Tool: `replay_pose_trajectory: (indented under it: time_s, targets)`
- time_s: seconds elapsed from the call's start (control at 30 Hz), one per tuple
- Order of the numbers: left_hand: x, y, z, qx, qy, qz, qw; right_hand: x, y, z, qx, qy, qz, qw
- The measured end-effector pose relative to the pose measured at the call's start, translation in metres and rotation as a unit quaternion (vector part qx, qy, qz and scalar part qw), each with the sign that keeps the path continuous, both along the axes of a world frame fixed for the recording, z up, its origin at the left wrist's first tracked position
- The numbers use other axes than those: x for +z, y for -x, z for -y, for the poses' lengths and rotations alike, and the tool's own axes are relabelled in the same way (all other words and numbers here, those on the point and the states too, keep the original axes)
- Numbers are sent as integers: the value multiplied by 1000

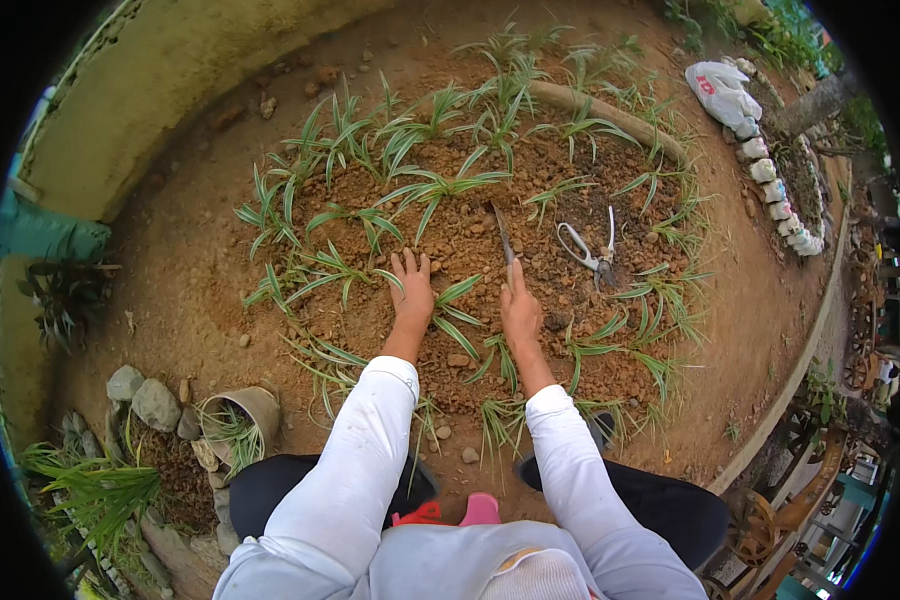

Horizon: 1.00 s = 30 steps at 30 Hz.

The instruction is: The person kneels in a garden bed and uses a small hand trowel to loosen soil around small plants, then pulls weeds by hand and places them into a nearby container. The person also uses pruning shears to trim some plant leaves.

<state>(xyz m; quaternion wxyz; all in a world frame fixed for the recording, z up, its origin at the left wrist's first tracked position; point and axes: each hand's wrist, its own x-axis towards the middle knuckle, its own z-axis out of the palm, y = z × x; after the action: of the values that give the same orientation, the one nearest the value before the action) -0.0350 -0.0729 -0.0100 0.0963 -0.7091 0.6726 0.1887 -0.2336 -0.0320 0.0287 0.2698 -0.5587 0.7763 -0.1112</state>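
Observation:
My right hand [521, 309] is closed around the handle of a knife [504, 234], its blade pointing away from me with the tip at the loose brown soil [465, 232]. My left hand [412, 289] presses on the soil with fingers spread, holding nothing that I can see. Close by it grow a variegated spider plant [337, 271] on the left and another spider plant [454, 307] on the right. A pair of pruning shears [592, 247] lies on the soil to the right of the knife, handles apart.
Many striped plants ring the bed, with a curved log [607, 112] at its far right. A tipped pot [259, 420] with cut plants lies lower left beside stones [154, 405]. A white plastic bag [720, 91] rests on a bottle border [772, 191]. A yellowish wall [142, 97] curves behind.

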Motion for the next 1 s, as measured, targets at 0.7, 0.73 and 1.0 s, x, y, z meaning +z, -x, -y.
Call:
replay_pose_trajectory:
  time_s: [0.7, 0.73, 1.0]
  targets:
    - [3, 1, 0, 11, 1, -20, 1000, 33, 25, 34, 132, 18, -183, 974]
    - [5, 1, 0, 5, -5, -18, 1000, 22, 18, 16, 110, 42, -174, 978]
    - [8, -1, 1, 2, -10, -13, 1000, 81, 25, 47, 72, 18, -112, 991]
